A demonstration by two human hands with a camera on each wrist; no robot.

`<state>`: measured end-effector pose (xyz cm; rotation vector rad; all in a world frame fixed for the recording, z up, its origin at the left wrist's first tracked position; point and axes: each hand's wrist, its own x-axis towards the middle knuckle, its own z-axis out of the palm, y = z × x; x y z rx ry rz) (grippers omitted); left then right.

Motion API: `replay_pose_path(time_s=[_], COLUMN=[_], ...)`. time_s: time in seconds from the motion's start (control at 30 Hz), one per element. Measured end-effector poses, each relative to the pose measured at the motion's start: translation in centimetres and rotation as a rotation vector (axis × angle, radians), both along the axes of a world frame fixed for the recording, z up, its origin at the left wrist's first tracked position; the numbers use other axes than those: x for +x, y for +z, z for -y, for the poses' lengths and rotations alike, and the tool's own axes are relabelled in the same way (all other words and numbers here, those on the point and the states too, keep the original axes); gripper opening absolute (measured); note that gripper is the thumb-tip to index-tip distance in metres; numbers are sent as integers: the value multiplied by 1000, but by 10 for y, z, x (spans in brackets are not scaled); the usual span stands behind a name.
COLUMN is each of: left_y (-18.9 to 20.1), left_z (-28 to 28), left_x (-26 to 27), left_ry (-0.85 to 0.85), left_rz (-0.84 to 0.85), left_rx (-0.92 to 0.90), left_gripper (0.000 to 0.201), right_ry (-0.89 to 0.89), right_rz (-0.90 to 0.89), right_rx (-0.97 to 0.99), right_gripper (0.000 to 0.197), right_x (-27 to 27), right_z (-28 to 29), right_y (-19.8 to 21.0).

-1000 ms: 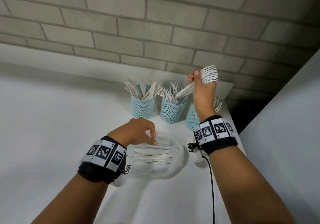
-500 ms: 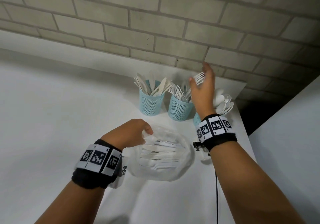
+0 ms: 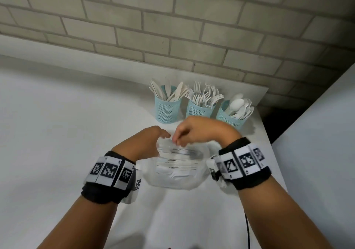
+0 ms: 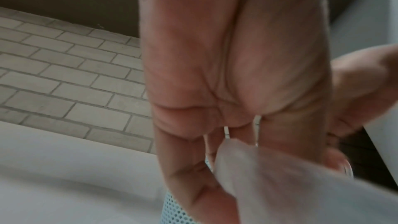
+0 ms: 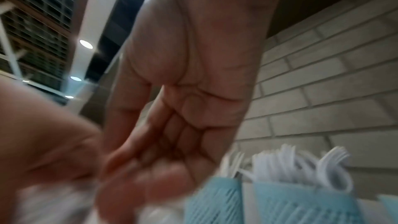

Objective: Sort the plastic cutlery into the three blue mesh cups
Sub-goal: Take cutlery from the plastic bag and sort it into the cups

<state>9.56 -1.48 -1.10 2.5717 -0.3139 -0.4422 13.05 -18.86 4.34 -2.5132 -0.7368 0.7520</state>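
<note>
The left hand [image 4: 234,77] fills the middle of the view, palm toward the camera, its fingers [image 4: 193,176] reaching down and its thumb closed against a fold of clear plastic bag [image 4: 290,190], which spreads blurred toward the lower right of the hand. Just below the fingers shows a patch of blue mesh cup [image 4: 174,210]. To the right of the hand part of the right hand [image 4: 361,91] comes in. To the left run a grey brick wall [image 4: 71,77] and the white bench [image 4: 71,185].
</note>
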Motion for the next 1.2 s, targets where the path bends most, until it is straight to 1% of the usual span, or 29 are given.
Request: replay_pose_path(time_s=[0.03,0.07,0.1,0.23,0.33,0.43,0.5,0.63,0.8,0.93,1.07,1.2], left_y=[0,1,2,0,-4,-5,-5,-5,-2,-1,0,0], left_z=[1,1,2,3,4,6,7,9,11,10,12,14], left_x=[-1,-3,-5,-12,-14,-14,-15,-15,-18,-20,-21,-23], left_ry=[4,8,12,22,24,30,33,25,35,35,40,44], left_rz=[13,23,34,74,107,137,141,153,146,133,115,115], left_rx=[-11,-23,-31,-50,-61,-73,-85,-93,-106,-122,-145,-135], left_gripper=[63,63,62,63,60,58,59,58,57,58,58,57], right_ry=[49,55,35,-44,-62,-83,-66,-37,-31,-60,-24,-4], right_rz=[18,72,124,226,298,337,347,356,333,274,311,361], right_rx=[-126,-210,-247,-290,-291,-345,-376,-433,-399,-361,-316,-332], right_gripper=[18,20,22,24,22,30,34,35,34,45,38,47], right_x=[-7,-14,-20,-29,-31,-34,-34,-36,-35,-35,-37,-43], right_z=[-5,-9,-12,-15,-20,-24,-25,-29,-27,-23,-18,-16], right_y=[-11,-22,-33,-67,-80,-84,-86,-86,-83,-86,-88,-92])
